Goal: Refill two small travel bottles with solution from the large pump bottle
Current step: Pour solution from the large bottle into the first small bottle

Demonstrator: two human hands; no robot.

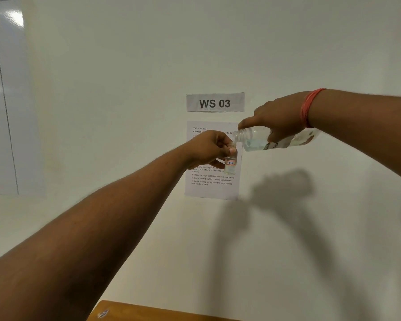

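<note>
Both forearms are bare, with no sleeves showing. The right wrist wears a band of red thread [308, 107], wound round several times, at about two o'clock in view.

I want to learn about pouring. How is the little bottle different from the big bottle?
The little bottle stands upright in the left hand; the big bottle lies tipped sideways in the right hand. The little bottle is much shorter and thinner than the big bottle. The little bottle has a small tag reading 7B; the big bottle has a wide printed label. Both are clear, uncapped, and hold clear liquid.
</note>
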